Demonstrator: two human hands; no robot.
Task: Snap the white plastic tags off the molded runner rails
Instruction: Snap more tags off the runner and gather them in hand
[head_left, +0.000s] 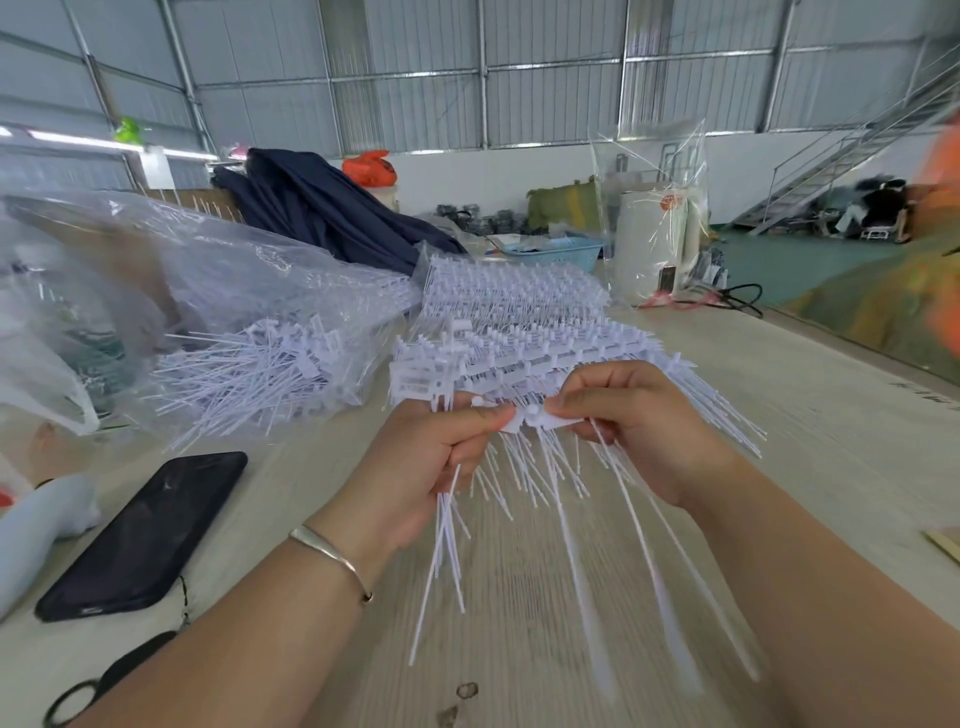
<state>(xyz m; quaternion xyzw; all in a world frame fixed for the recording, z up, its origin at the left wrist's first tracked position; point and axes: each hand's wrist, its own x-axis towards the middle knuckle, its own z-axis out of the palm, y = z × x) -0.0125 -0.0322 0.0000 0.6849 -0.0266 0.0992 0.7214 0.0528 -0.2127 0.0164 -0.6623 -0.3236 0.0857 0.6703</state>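
Pinching w/ both hands: left hand (415, 462) grips a bundle of thin white plastic tags (447, 540) and one end of a white molded runner rail (530, 418); right hand (639, 421) pinches the other end, above the pale wooden table (519, 623). Far left lies a black phone (145, 535); behind, a stack of white runner rails (519, 322).

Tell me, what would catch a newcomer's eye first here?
Probably the two hands at the centre: the left hand and right hand each pinch a strip of white plastic tags, long thin tails hanging down. Just behind them on the table sits a big stack of white tag strips. To the left, a clear bag holds loose tags, with a black phone nearer.
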